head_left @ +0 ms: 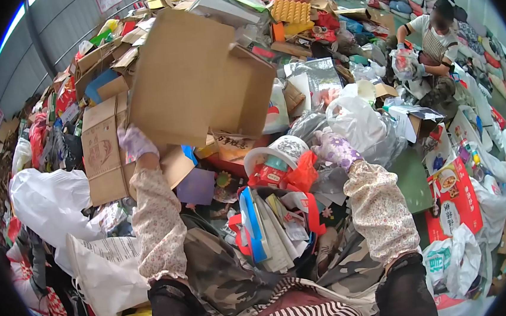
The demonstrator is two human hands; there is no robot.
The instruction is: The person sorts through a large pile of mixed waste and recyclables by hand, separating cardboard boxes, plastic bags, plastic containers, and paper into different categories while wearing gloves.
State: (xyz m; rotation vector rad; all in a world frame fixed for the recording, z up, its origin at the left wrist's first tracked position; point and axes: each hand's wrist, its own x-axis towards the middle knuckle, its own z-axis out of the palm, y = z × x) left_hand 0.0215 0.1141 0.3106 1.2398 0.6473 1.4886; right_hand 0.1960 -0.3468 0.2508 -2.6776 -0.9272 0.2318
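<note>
My left hand [137, 142], in a pale purple glove, grips the lower left corner of a large brown cardboard box [184, 74]. The box is raised and tilted above the heap. My right hand [336, 148], in a purple flowered glove, has its fingers partly spread and nothing visible in them. It is beside a white plastic bag [354, 120] and a red plastic bag [303, 173]. Between my hands lies a white tub [285, 149] tipped on its side. In front of my lap, a red-handled bag [316, 215] holds papers and flat cardboard [270, 231].
Mixed waste is heaped ahead, with a yellow egg tray [290, 11] near the top. A flattened carton [105, 149] and white bags [51, 197] are at left. A red printed box [453, 198] lies at right. Another person [434, 40] handles a plastic bag at upper right.
</note>
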